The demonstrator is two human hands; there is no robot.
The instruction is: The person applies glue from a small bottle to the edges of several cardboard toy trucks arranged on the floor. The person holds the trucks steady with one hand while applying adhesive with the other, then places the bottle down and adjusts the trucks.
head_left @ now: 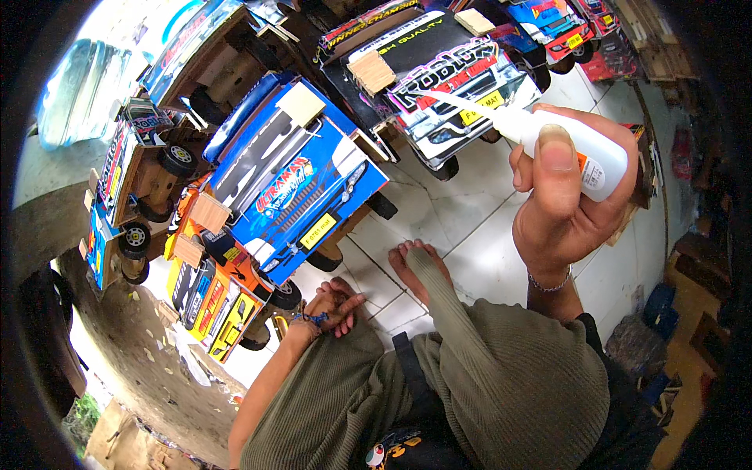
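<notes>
My right hand point(552, 200) is raised and wrapped round a white squeeze glue bottle point(607, 157), thumb across its side. Its thin nozzle points left, over the front of a black-and-white wooden toy truck point(446, 110); whether it touches is unclear. A small wood block point(371, 72) sits on that truck's windscreen edge. Low by my left foot, my left hand point(333, 309) has its fingers curled, and anything in them is hidden. Nearest to it are a blue toy truck point(345, 184), tilted with wheels showing, and a yellow-and-orange one point(207, 301).
More toy trucks point(129, 168) stand stacked at the left, and others point(548, 31) at the far right. White floor tiles point(478, 227) lie beneath. My bare right foot point(419, 270) rests on them. Dark scraps and a plastic bag point(636, 345) lie at the right.
</notes>
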